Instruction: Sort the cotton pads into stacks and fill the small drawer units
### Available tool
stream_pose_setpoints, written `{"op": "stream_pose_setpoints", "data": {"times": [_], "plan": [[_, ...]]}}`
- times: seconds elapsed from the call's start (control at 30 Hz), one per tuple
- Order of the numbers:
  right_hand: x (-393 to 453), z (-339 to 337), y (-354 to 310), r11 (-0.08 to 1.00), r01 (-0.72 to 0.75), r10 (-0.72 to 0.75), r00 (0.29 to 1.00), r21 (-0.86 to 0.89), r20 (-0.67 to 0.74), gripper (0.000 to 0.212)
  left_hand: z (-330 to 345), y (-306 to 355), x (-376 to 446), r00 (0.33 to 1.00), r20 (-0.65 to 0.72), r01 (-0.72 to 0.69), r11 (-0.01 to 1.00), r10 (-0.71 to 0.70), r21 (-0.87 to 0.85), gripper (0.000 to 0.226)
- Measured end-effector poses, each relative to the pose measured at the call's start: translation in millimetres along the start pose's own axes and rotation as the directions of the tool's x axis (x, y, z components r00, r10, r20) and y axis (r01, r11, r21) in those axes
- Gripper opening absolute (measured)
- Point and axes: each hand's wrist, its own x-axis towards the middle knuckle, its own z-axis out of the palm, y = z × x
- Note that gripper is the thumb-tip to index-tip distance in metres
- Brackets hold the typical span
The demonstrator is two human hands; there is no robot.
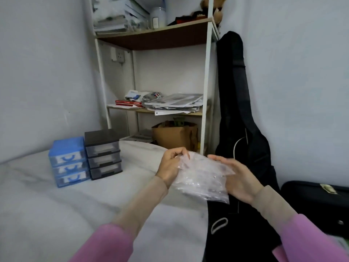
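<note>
Head view: you've got a clear plastic bag [201, 178] up in front of you w/ both hands, over the edge of the bed [47, 205]. Your left hand [171, 167] pinches the bag's upper left corner, fingers curled on the film. Your right hand [238, 179] cups the bag's right side, fingers fairly straight against it, thumb on top. Bag is crinkled and blurred; can't tell what's inside, no print readable on it.

The two small drawer units sit on the bed to your left, touching side by side: blue unit [69, 161] w/ three drawers, black unit [103, 154] w/ three clear-front drawers, the black one nearer the shelf rack [205, 82]. All drawers look pushed in. No labels readable on either.

Rack behind holds paper stacks [175, 104], red books [128, 103], a cardboard box [175, 137] at the bottom; any writing there is too small to read. A black guitar bag [239, 129] leans on the wall to your right, and a black case [317, 203] sits further right.
</note>
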Motion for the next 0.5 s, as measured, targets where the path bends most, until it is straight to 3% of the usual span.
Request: {"op": "stream_pose_setpoints", "data": {"times": [0.07, 0.13, 0.3, 0.4, 0.5], "plan": [[-8.2, -14.0, 3.8, 0.989, 0.003, -0.019, 0.994, -0.149, -0.107, 0.054, 18.2, -6.1, 1.1, 0.999, 0.032, -0.006, 1.0, 0.005, 0.02, 0.027], [-15.8, -27.8, 7.3, 0.972, 0.062, -0.113, 0.969, -0.225, -0.22, 0.049, 35.5, -13.7, 1.6, 0.997, 0.066, 0.034, 0.998, -0.038, 0.054, 0.032], [-30.6, -63.0, 17.5, 0.862, 0.057, -0.355, 0.776, -0.503, -0.521, 0.034, 67.3, -39.0, -8.7, 0.992, 0.044, 0.096, 0.918, -0.122, 0.384, 0.046], [-44.9, -70.6, 35.5, 0.677, -0.073, -0.539, 0.628, -0.732, -0.561, 0.038, 79.9, -55.6, -26.1, 0.98, 0.066, 0.094, 0.731, -0.187, 0.676, 0.049], [-62.9, -71.2, 66.9, 0.336, -0.156, -0.702, 0.617, -0.929, -0.357, 0.038, 86.1, -65.2, -49.6, 0.963, 0.103, 0.046, 0.526, -0.25, 0.849, 0.053]]}}
